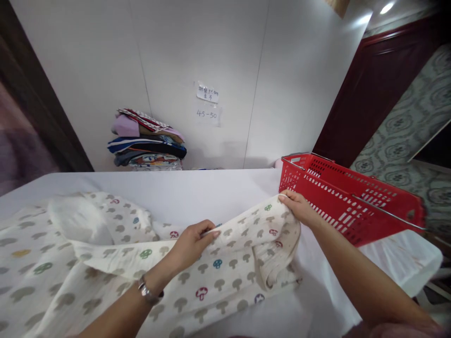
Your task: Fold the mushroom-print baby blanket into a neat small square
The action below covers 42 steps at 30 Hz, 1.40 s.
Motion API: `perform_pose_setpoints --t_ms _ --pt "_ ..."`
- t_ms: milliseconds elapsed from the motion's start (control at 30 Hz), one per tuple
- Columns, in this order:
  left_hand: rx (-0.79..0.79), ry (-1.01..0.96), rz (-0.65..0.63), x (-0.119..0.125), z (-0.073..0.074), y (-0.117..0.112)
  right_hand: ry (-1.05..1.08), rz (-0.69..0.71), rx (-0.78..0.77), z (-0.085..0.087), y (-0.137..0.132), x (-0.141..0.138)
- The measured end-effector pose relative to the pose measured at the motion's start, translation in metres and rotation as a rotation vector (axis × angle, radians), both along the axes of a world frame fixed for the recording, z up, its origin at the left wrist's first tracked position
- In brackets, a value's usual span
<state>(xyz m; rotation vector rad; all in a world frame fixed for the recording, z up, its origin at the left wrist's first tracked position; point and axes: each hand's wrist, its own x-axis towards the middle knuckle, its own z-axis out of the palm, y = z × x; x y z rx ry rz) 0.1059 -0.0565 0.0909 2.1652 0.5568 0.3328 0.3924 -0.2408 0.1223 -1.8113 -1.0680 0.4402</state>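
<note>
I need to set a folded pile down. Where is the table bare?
Bare: the back strip of the table, between the cloth and the wall, left of the red basket; also the right corner in front of the basket. Crowded: left and front, under the cloth held by left hand and right hand.

The cloth point(225, 277) lies on the surface point(218, 188), most of it spread to the left of the left grip point(192, 244). The left grip pinches a raised fold, and the right grip point(299, 209) pinches the corner of that fold further right and further back. The basket point(355, 206) stands on the surface just beside the right grip, on its right. Far behind the left grip, beyond the surface, a stack of folded clothes point(148, 141) sits against the wall point(84, 70). Two paper notes point(207, 93) hang on the wall right of the stack.
</note>
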Motion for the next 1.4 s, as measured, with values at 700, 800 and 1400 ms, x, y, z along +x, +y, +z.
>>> perform_pose_setpoints --t_ms 700,800,1400 --pt "0.134 -0.081 0.006 0.015 0.003 -0.042 -0.005 0.682 -0.241 -0.016 0.048 -0.116" --pt "0.122 -0.064 0.042 0.008 0.003 -0.041 0.041 0.655 -0.296 -0.025 0.052 -0.126" --pt "0.595 -0.109 -0.068 -0.117 -0.016 0.049 -0.436 0.592 -0.438 0.001 0.004 -0.13"
